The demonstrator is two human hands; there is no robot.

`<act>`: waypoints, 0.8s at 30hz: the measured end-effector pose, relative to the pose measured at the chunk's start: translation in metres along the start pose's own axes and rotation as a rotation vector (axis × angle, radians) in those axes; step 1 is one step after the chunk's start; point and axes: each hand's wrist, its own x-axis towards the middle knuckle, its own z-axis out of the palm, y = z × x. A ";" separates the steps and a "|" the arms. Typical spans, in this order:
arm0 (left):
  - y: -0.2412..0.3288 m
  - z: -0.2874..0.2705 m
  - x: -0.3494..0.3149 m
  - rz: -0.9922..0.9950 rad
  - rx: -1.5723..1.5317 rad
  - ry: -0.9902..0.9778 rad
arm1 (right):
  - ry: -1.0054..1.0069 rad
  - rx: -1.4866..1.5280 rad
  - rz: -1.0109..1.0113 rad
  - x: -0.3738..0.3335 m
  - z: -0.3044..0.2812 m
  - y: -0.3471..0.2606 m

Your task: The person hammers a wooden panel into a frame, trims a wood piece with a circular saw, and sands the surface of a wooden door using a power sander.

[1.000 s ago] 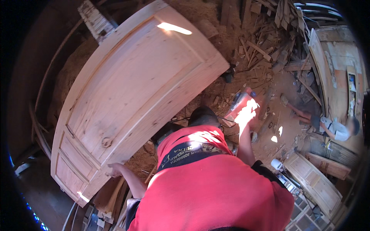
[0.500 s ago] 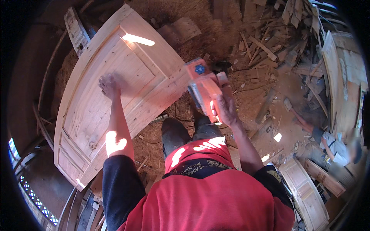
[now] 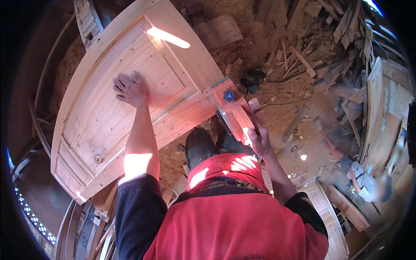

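Note:
A pale wooden panelled door (image 3: 117, 108) with one curved long edge slants across the left side. My left hand (image 3: 131, 89) lies flat on its recessed panel, fingers spread. In my right hand (image 3: 260, 139) is an orange-red electric hand planer (image 3: 239, 113) with a blue knob on its front, gripped by the rear handle. The planer's front end is at the right end of the door's near edge; its underside is hidden, so I cannot tell if it touches the wood.
Offcuts (image 3: 299, 60) are piled at the back right. Large boards (image 3: 385, 99) lean at the far right. Nearby, another person (image 3: 362, 180) is low to the floor. A second panelled piece (image 3: 323, 212) lies at the lower right. Shavings cover the ground.
The planer has moved in closer over the door's right end and near edge. My left hand stays on the panel. The whole view has shifted slightly.

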 end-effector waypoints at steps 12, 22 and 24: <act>0.007 -0.006 -0.002 0.025 -0.061 -0.019 | -0.071 0.140 -0.076 0.167 0.037 -0.058; 0.002 -0.001 0.002 0.028 -0.044 0.028 | -0.016 0.056 0.037 0.006 -0.010 0.009; 0.003 -0.001 0.001 0.028 -0.031 0.034 | 0.022 -0.118 -0.110 -0.005 -0.016 0.010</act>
